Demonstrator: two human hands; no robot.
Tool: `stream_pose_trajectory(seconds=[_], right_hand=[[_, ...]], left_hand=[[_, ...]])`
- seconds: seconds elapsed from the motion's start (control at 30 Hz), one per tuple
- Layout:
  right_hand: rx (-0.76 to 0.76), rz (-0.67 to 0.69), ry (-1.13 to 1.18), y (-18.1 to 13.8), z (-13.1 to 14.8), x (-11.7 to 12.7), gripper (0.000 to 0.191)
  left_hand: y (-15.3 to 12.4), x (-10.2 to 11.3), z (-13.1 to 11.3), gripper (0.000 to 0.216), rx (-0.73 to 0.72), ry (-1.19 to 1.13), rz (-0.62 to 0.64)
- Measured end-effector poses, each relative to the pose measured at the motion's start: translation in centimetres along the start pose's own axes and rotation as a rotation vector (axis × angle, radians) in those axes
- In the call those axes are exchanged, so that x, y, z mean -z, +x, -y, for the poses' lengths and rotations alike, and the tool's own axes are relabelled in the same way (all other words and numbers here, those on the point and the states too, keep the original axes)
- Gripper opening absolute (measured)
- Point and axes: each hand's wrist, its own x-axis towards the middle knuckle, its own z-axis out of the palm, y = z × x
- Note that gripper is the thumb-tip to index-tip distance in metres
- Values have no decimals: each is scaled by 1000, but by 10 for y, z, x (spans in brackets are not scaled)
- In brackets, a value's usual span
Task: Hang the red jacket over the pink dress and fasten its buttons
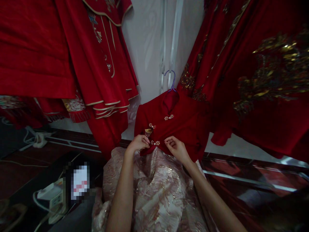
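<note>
A small red jacket (pixel 183 120) on a purple hanger (pixel 172 80) lies in front of me over a pale pink brocade cloth (pixel 156 190). Pearl clasps (pixel 169 117) run down its front, and a gold tassel charm (pixel 148 131) hangs by one of them. My left hand (pixel 138 142) pinches the jacket's front edge just below the charm. My right hand (pixel 175 146) pinches the fabric on the other side of the lowest pearl clasp (pixel 155 142). Both hands have their fingers closed on the red cloth.
Red embroidered gowns hang at the left (pixel 72 58) and at the right (pixel 260 71), with a white wall (pixel 149 42) between them. A white power strip with cables (pixel 51 198) sits on the dark floor at lower left, beside a blurred-out object (pixel 80 182).
</note>
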Motion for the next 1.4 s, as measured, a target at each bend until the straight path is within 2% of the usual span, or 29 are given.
stream_pose_trajectory(seconds=[0.23, 0.43, 0.7, 0.9, 1.17, 1.4], right_hand=[[-3, 9, 27, 2, 6, -3, 19], [17, 40, 27, 0, 5, -6, 16], [-13, 61, 23, 1, -4, -10, 19], [-2, 181, -20, -1, -10, -8, 24], [-4, 219, 41, -1, -10, -10, 24], [-26, 193, 91, -3, -9, -17, 24]], left_hand=[[2, -12, -6, 29, -188, 82, 57], [7, -17, -1, 25, -273, 210, 2], [5, -18, -5, 26, -275, 334, -42], [4, -20, -6, 24, -269, 425, -99], [8, -25, -4, 23, -271, 412, -116], [8, -24, -5, 22, -302, 257, -77]])
